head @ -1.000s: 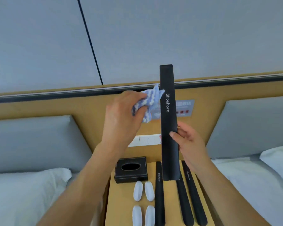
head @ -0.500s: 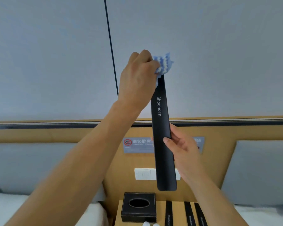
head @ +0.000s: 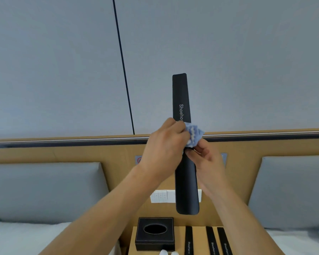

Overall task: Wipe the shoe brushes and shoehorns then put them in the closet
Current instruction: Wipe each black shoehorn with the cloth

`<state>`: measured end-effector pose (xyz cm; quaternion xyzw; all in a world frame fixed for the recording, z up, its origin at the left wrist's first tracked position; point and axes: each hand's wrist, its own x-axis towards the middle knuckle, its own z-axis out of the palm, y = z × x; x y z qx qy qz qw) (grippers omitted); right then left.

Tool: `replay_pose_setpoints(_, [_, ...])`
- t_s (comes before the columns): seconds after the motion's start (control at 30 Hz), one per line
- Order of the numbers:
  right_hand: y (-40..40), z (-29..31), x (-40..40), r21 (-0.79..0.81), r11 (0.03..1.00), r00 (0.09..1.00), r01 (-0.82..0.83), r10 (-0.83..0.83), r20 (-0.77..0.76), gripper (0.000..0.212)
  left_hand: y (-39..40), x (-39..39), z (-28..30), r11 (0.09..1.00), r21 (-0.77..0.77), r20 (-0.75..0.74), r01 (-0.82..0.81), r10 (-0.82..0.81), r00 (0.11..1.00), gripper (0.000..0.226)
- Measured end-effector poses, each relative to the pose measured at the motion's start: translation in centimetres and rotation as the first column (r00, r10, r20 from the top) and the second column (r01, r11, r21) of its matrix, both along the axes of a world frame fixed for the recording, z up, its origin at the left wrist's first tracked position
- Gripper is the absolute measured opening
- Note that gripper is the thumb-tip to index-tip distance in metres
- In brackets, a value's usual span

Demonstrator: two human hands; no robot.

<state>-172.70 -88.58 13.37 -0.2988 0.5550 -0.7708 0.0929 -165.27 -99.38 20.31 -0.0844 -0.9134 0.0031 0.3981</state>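
Shoehorn (head: 185, 181), head view: long, flat, black strip with rounded lower end and squared upper end, matte finish, white lettering "Shoeho…" running lengthwise on the upper half, the last letters covered. Held upright in the air, tilted very slightly, in front of a grey panelled wall (head: 53, 70) and a wooden headboard (head: 63, 153), above the bedside table (head: 199, 240).

Right hand (head: 206, 162): fingers curled round the shoehorn's middle from the right side, gripping it.

Left hand (head: 164, 150): closed round a cloth (head: 194, 134), bunched, blue with white wavy stripes, pressed against the shoehorn just above the right hand's fingertips. The two hands nearly touch.

Further shoehorns, same pattern, lying flat on the bedside table, lettering upward, only their upper parts in view:
- one (head: 188, 240) just right of the tissue box;
- one (head: 212, 240) further right;
- one (head: 224, 241) beside the last, close alongside.

Tissue box (head: 155, 234): black, stitched edges, oval opening on top, at the table's rear left.

Two small white objects (head: 163, 252) at the bottom edge, mostly cut off; kind cannot be told.

Switch panel (head: 161, 196): white, on the headboard, behind the held shoehorn's lower end.

Grey cushioned panels (head: 44, 190) left and right; white bedding (head: 17, 238) below each.
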Motion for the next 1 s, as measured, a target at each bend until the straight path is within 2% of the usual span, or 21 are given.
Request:
replay_pose_setpoints(0.1, [0.4,-0.4,0.1,0.028,1.0,1.0,0.0,0.0,-0.007,0.027,-0.1,0.6,-0.5,0.999,0.011,0.03,0.039,-0.039,0.999,0.009])
replay_pose_setpoints(0.23, [0.7,0.1,0.4,0.067,0.997,0.998,-0.038,0.04,-0.043,0.038,-0.7,0.4,1.3,0.996,0.092,0.013,-0.007,0.005,1.0,0.008])
replay_pose_setpoints(0.37, [0.2,-0.2,1.5,0.072,0.996,0.996,-0.061,0.066,-0.068,0.046,-1.9,-1.1,5.0,0.976,0.174,-0.086,-0.128,0.145,0.986,0.01])
replay_pose_setpoints(0.5, [-1.3,-0.5,2.4,0.016,0.997,0.996,-0.082,0.082,-0.03,0.049,-2.0,-2.9,6.9,0.955,0.173,-0.091,-0.242,0.26,0.961,0.01])
replay_pose_setpoints(0.67, [-1.8,-0.1,1.4,-0.061,0.998,0.999,-0.024,0.027,0.041,0.048,-0.4,-3.5,4.4,0.959,0.107,-0.059,-0.262,0.269,0.961,0.002])
replay_pose_setpoints(0.77, [-1.3,0.1,0.2,-0.145,0.989,0.989,0.005,0.017,0.148,0.049,0.7,-2.7,1.5,0.979,0.071,0.0,-0.191,0.191,0.982,0.012])
replay_pose_setpoints(0.9, [0.0,-0.7,-0.6,-0.203,0.975,0.958,-0.094,0.144,0.249,0.053,0.7,-1.1,-1.2,0.99,0.05,0.071,-0.13,0.126,0.989,0.011])
replay_pose_setpoints(1.0, [0.7,-1.5,-0.6,-0.337,0.917,0.877,-0.214,0.332,0.348,0.054,0.4,-0.1,-2.4,0.99,-0.01,0.148,-0.144,0.144,0.978,0.009])
